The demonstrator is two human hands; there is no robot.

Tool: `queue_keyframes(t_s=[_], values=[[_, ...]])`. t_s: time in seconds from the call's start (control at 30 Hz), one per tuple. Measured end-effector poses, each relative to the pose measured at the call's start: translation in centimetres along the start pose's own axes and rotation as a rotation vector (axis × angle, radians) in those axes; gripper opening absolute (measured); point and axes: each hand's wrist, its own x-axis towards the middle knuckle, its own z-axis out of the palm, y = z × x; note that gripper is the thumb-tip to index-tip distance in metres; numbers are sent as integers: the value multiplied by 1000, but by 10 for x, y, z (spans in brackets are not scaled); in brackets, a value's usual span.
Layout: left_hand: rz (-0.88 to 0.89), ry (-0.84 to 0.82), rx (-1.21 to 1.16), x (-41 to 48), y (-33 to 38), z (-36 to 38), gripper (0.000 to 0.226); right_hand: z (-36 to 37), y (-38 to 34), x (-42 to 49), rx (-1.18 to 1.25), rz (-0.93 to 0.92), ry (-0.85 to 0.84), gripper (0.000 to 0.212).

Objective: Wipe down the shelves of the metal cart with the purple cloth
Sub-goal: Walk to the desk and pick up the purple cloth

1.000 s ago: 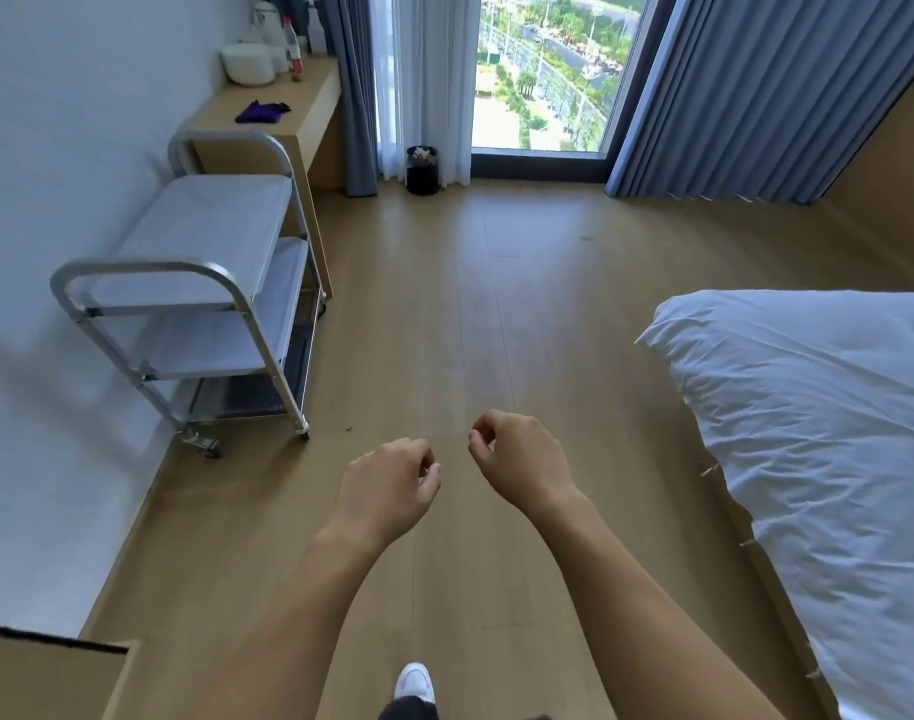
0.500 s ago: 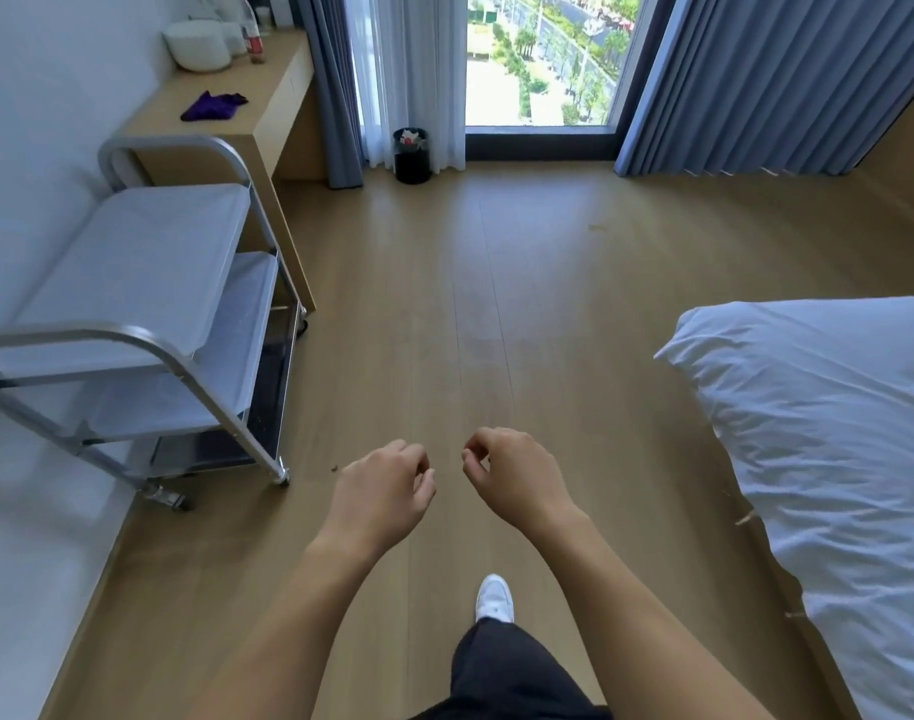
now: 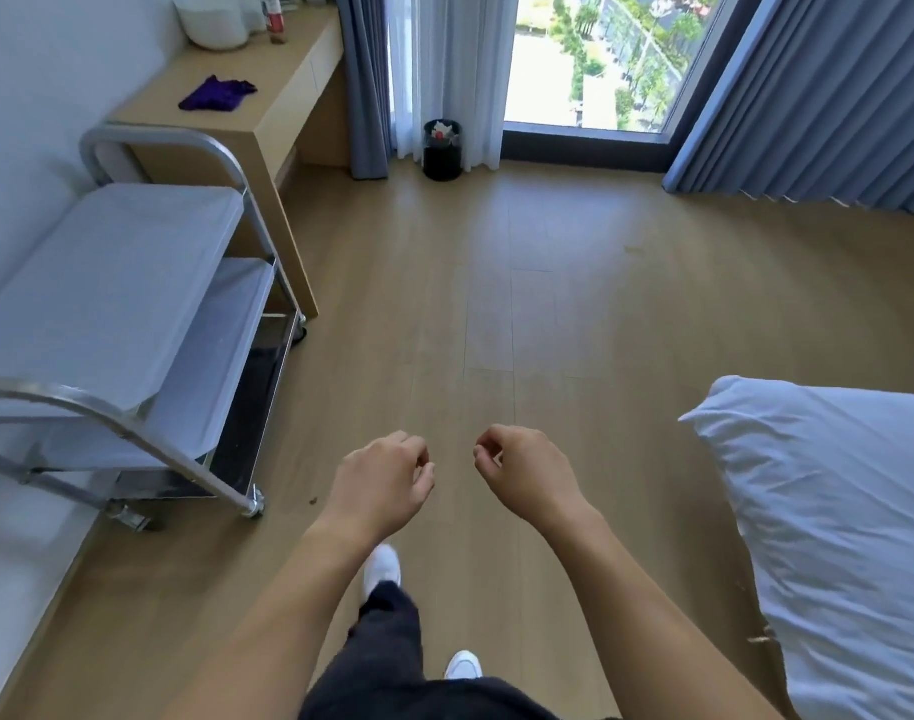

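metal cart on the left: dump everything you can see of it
The metal cart looks like brushed steel, silvery grey. It has three stacked shelves: a pale flat top shelf, a middle shelf showing under it, and a darker bottom shelf. Rounded tube handles arch over both ends. Small casters stand on the wooden floor. It stands upright, lengthwise along the white wall, its far end by the wooden desk; contact there is unclear.

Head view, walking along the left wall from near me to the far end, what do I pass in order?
metal cart → purple cloth → white bowl
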Motion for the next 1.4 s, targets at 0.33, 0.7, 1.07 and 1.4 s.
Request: queue_keyframes(t_s=[0.33, 0.7, 1.07, 1.4], values=[[9, -3, -12, 182, -48, -18, 20, -25, -21, 190, -23, -5, 18, 19], [106, 17, 30, 396, -101, -81, 21, -67, -58, 391, 4, 35, 43, 20], [70, 10, 46, 598, -109, -86, 21, -99, -28, 600, 29, 14, 6, 19], [-105, 38, 5, 773, -102, -120, 20, -167, -15, 802, -20, -101, -48, 21]])
